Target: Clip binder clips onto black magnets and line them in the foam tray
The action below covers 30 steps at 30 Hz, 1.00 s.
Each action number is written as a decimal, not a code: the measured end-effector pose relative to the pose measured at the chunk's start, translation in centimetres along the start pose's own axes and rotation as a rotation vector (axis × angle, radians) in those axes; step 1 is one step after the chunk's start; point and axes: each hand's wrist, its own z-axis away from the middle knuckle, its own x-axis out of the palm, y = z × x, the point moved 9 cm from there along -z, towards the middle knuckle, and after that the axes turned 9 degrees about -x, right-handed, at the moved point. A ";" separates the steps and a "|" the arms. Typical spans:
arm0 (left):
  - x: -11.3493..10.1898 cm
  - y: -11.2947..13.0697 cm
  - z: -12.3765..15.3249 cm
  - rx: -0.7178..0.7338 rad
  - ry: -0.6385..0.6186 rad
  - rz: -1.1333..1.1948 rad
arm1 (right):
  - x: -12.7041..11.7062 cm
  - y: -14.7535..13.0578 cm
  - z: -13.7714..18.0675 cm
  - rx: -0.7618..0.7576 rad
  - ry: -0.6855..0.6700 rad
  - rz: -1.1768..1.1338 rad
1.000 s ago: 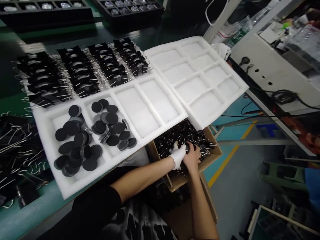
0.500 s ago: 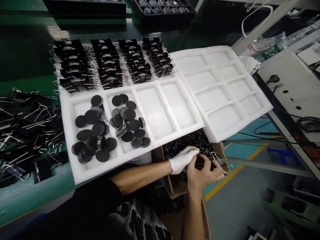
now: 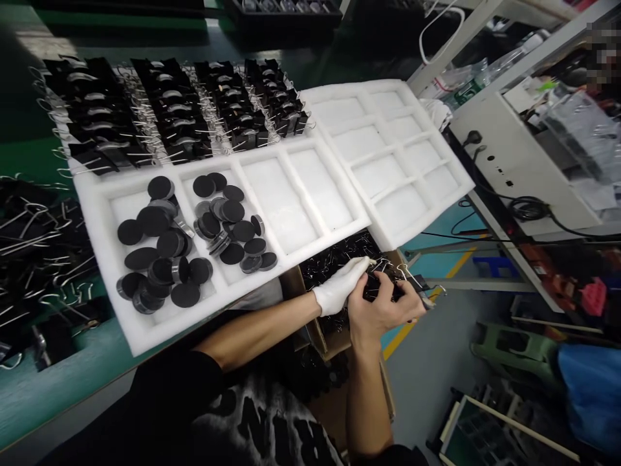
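Note:
My left hand (image 3: 341,286), in a white glove, reaches over the cardboard box (image 3: 326,349) with its fingers pressed together. Whatever lies between its fingertips is too small to make out. Close against it, my bare right hand (image 3: 381,309) curls its fingers around black binder clips (image 3: 371,285); how many it grips is hidden. Past its fingertips, on the right, a binder clip (image 3: 424,282) with silver wire handles sticks out. More black binder clips (image 3: 317,265) fill the box beneath both hands.
Left of the box, a white foam tray (image 3: 286,275) holds black discs (image 3: 169,244) in two compartments; clamped clips (image 3: 174,110) stand in rows behind. A second foam tray (image 3: 412,223) adjoins it. Loose clips (image 3: 48,259) lie far left. A white equipment case (image 3: 514,162) stands right.
The view has swung to the right, so the trays and box appear further left. Both hands stay together over the box, the right fingers still curled around the clips.

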 end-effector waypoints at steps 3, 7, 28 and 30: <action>2.5 2.9 1.7 0.063 -0.034 -0.018 | -2.8 -0.4 -1.9 -0.029 0.069 0.011; 4.9 6.7 3.2 0.165 -0.045 0.013 | -6.3 -1.6 -5.1 -0.095 0.157 -0.020; -16.9 32.6 39.9 0.831 0.748 -0.081 | -19.4 -44.5 -4.9 -0.689 0.103 -1.060; -20.3 32.7 41.9 0.811 0.796 -0.126 | -19.0 -47.5 -3.1 -0.603 0.077 -1.133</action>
